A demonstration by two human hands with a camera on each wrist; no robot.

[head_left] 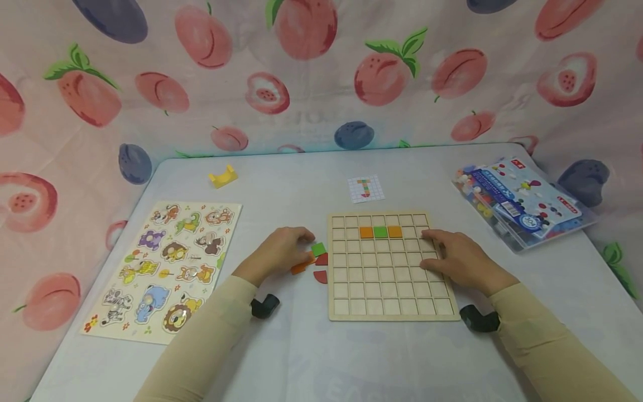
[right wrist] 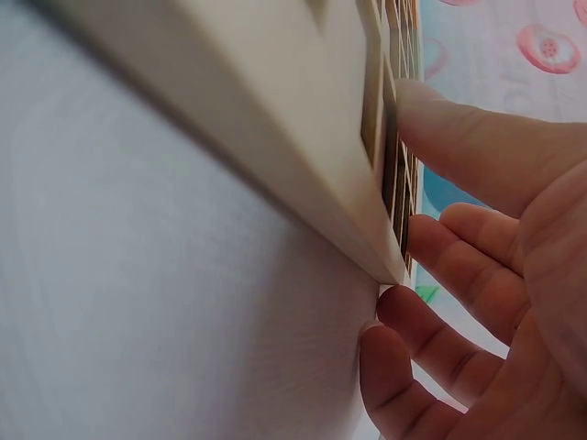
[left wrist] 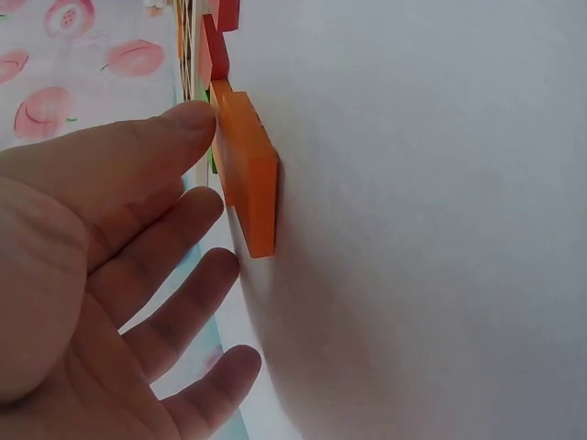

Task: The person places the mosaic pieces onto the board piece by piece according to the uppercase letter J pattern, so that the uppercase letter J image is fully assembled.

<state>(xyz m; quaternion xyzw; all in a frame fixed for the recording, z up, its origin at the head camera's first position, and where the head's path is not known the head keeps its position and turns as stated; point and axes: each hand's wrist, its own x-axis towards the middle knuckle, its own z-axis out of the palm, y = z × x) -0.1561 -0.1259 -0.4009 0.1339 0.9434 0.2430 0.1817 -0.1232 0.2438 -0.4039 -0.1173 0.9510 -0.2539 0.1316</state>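
A pale wooden grid board (head_left: 384, 290) lies right of centre. Near its top, an orange square (head_left: 366, 232), a green square (head_left: 380, 231) and another orange square (head_left: 395, 231) fill neighbouring cells. My left hand (head_left: 281, 252) is over loose pieces left of the board, its thumb tip right at an orange piece (left wrist: 246, 165) and its other fingers spread. A loose green square (head_left: 318, 249) and red curved pieces (head_left: 320, 277) lie beside them. Across the table, my right hand (head_left: 464, 259) rests at the board's right edge, thumb and index finger over its cells, fingers loosely bent.
A pattern card (head_left: 366, 188) lies behind the board. At the left is an animal puzzle board (head_left: 193, 259), with a yellow plastic piece (head_left: 223, 177) behind it. A clear plastic box (head_left: 522, 201) of colourful parts stands at the back right. A patterned cloth hangs behind the table.
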